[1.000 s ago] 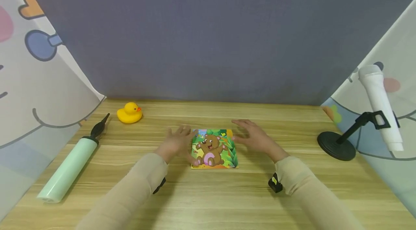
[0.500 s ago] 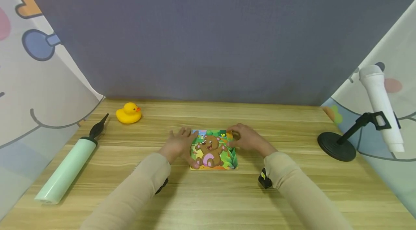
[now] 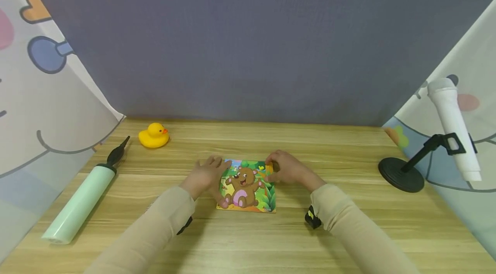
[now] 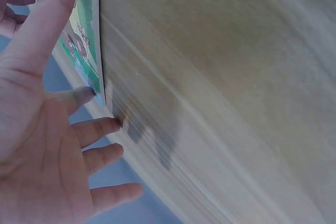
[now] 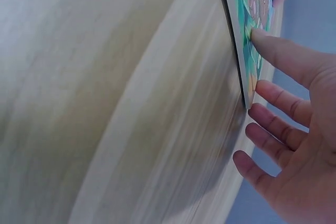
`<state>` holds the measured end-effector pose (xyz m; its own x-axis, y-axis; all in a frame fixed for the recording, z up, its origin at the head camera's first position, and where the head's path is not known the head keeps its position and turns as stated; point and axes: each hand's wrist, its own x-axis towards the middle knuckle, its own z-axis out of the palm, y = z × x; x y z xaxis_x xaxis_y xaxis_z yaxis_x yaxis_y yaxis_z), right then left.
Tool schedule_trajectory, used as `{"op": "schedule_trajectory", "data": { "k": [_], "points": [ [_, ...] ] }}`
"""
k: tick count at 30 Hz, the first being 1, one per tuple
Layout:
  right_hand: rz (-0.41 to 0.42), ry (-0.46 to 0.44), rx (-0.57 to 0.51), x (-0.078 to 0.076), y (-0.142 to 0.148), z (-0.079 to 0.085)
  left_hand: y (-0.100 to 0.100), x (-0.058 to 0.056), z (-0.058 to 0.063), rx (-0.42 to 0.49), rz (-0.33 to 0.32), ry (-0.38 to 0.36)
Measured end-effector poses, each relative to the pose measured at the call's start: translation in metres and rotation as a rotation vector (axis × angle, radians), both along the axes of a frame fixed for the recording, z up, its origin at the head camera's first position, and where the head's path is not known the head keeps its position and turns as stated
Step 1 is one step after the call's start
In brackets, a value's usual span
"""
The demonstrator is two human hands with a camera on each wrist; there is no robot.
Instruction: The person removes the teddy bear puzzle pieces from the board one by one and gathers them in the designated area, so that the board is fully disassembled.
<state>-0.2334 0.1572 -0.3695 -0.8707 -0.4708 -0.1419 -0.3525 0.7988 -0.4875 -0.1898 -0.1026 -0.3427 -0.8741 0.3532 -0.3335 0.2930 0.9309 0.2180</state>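
A thin, square puzzle board (image 3: 242, 188) printed with a brown cartoon bear lies picture side up on the wooden table, turned slightly. On its left side is my left hand (image 3: 205, 178), fingers spread, the thumb over the lower left part and the index finger at the top left corner. The left wrist view shows the other fingers of this hand (image 4: 47, 145) reaching past the board's edge. My right hand (image 3: 288, 168) is at the upper right corner. In the right wrist view its thumb (image 5: 283, 56) and index fingertip touch the picture, while the remaining fingers extend beyond the corner.
A yellow rubber duck (image 3: 154, 135) sits at the back left. Nearer on the left lies a mint green hand pump (image 3: 81, 205) with a black nozzle. To the right, a white microphone (image 3: 453, 123) leans on a black stand (image 3: 401, 174). A dark grey panel (image 3: 252, 41) closes the back.
The right hand came in from the right onto the board's corner. Since half a second ago the board has slid slightly left and towards me, tilting a little, with both hands following.
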Motion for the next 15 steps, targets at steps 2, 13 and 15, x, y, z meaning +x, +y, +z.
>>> {"op": "schedule_trajectory", "data": {
  "k": [2, 13, 15],
  "points": [
    [-0.002, 0.0, 0.002, 0.0008, -0.0022, 0.0, -0.0003, 0.001, 0.0001, -0.001, -0.001, 0.003],
    [-0.048, -0.028, 0.011, -0.0003, -0.009, 0.002, 0.0078, 0.0056, 0.0011, -0.067, 0.008, 0.011],
    [-0.058, -0.035, 0.006, -0.0001, -0.009, 0.0016, 0.0093, 0.0056, 0.0011, -0.081, 0.018, 0.003]
  ]
}}
